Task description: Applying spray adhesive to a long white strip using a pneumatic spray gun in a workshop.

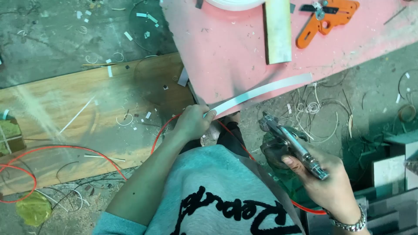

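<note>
Pinching one end of a white edge strip [261, 92], left hand [193, 122] holds it along the pink worktop [226, 48] edge. Right hand [326, 182] grips a metal air gun [291, 146], off the worktop, low right. Orange tool [326, 19] lies on top.

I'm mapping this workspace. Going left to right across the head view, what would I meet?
Yellow-green scrap → wooden board → left hand pinching a white strip → metal air tool in the right hand → grey blocks.
</note>
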